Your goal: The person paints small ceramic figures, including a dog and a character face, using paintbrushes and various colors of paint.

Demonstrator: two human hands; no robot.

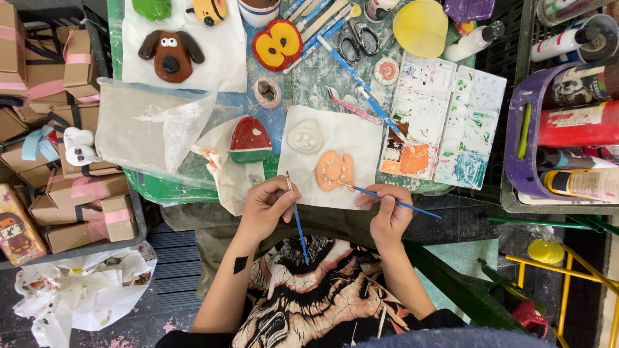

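Right hand (389, 212): fingers pinched together on a blue brush (387, 199), gripping near its middle. Brush long axis runs nearly level across the view, slightly tilted; tip end points toward the orange figure (334, 170) and reaches its lower edge, tail end sticks out past the hand on the far side. Right forearm comes up from the lower edge of the view, wrist bent inward, hand at the near table (161, 190) edge.

Left hand (265, 206): fingers closed around a second brush (297, 219), held between thumb and fingertips. This brush stands close to upright in the view; blue handle points down toward the person's lap, thin tip end rises just above the fingers. Left forearm angles in from the lower left, a dark patch on its skin.

Orange figure lies on white paper (351, 138), just beyond and between the two hands, nearer the right one. An unpainted white figure (305, 136) sits on the same paper, just beyond it. A red-and-green piece (250, 140) lies beyond the left hand.

Farther: paint palette (443, 125) beyond the right hand, with orange and brown wells. Farthest: brown dog face (171, 54), red-and-yellow piece (277, 44), scissors (359, 38).
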